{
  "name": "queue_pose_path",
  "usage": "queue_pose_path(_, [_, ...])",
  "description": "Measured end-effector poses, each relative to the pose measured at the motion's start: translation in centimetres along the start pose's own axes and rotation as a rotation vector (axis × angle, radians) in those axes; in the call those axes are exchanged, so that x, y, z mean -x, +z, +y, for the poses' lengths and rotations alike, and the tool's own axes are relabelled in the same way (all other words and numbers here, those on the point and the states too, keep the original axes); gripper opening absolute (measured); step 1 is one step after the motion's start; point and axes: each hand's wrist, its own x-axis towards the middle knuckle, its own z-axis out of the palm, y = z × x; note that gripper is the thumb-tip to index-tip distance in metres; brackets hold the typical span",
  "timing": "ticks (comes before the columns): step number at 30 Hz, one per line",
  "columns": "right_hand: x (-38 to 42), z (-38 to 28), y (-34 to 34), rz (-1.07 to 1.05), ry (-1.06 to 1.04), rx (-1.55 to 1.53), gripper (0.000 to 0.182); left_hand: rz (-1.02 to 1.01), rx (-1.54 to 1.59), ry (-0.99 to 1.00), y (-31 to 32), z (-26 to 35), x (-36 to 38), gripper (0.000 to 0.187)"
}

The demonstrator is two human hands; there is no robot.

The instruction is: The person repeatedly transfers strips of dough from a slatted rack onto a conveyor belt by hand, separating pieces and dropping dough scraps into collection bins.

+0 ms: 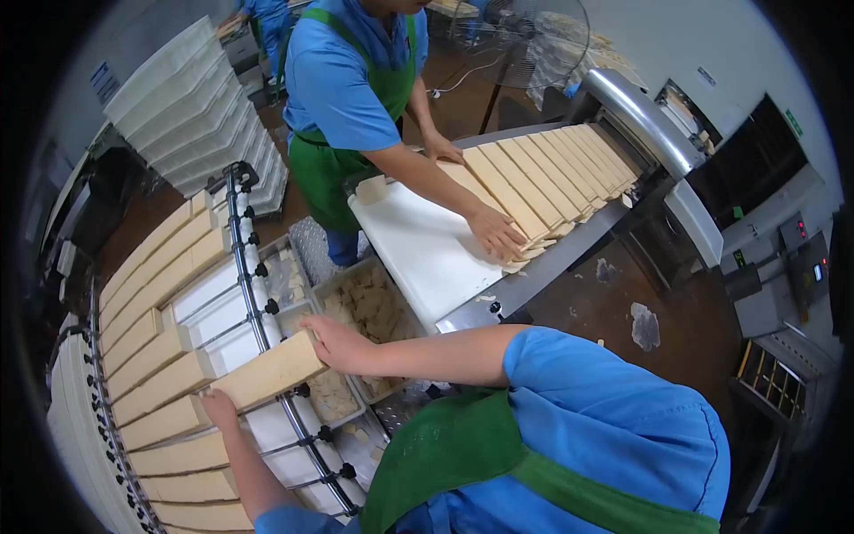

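Observation:
Between my two hands is a long pale-yellow block, like a stack of dough sheets, lying across the metal rail of the lane rack. My right hand grips its near right end, fingers wrapped over the end face. At the other end, my left hand is closed against the block's lower left corner. Rows of similar blocks fill the lanes to the left. Bare white lane surface shows above the held block.
Across from me, a co-worker's hands rest on dough strips on a white conveyor belt. Bins of dough scraps stand between us. Stacked white trays and a fan are behind. A metal rail edges the lanes.

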Motion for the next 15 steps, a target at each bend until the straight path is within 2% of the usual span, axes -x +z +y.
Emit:
queue_pose_path(2, [-0.3,-0.8,0.3,-0.014,0.041,0.017,0.031,-0.051,0.006,-0.059,-2.7,3.3,2.3,0.038])
queue_pose_path(5, [-1.1,-1.2,2.6,-0.08,0.062,-0.025,0.024,0.161,-0.205,0.182,-2.9,3.0,3.4,0.04])
queue_pose_path(8, [-2.3,-0.6,6.1,-0.163,0.093,-0.085,0.017,-0.014,-0.128,0.237,-2.1,4.2,4.6,0.044])
queue_pose_path(11, [-2.5,-0.1,7.7,-0.138,0.072,-0.043,0.013,-0.122,0.042,0.346,-3.2,10.8,10.1,0.043])
queue_pose_path(14, [-2.4,0.9,8.4,-0.105,0.053,0.0,0.012,0.096,-0.047,0.455,-0.9,12.7,13.2,0.042])
queue_pose_path(15, [-2.3,1.2,8.5,-0.096,0.052,0.005,0.012,0.051,0.022,0.415,-0.9,13.1,13.6,0.041])
